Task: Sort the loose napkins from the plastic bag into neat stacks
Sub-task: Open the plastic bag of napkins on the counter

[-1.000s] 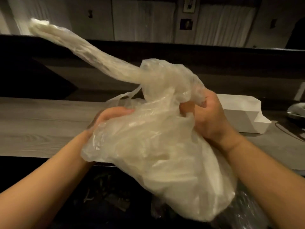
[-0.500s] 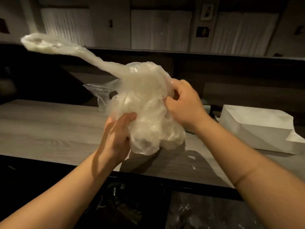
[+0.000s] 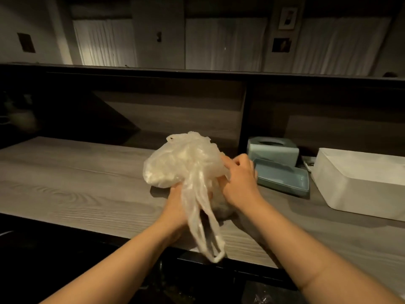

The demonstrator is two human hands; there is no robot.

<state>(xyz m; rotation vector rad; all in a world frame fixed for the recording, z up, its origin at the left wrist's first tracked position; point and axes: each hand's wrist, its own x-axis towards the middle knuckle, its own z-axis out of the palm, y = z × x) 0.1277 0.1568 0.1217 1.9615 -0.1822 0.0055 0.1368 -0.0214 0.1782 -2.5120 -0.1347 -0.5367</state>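
Observation:
A crumpled, translucent plastic bag (image 3: 182, 165) is bunched over the wooden counter (image 3: 76, 185), and I hold it between both hands. My left hand (image 3: 175, 205) grips it from below, mostly hidden under the plastic. My right hand (image 3: 238, 178) clutches its right side with curled fingers. One long handle loop (image 3: 208, 238) hangs down toward the counter's front edge. A stack of white napkins (image 3: 359, 181) lies at the right. What the bag holds cannot be seen.
A pale green tissue box (image 3: 272, 150) stands behind a shallow green tray (image 3: 282, 179), just right of my right hand. A dark raised ledge (image 3: 197, 75) runs along the back. Below the counter's front edge lies dark space.
The bag has come down from chest height onto the counter and is balled tighter. Its long handle, which stretched up to the left, now dangles toward me. The view has shifted left.

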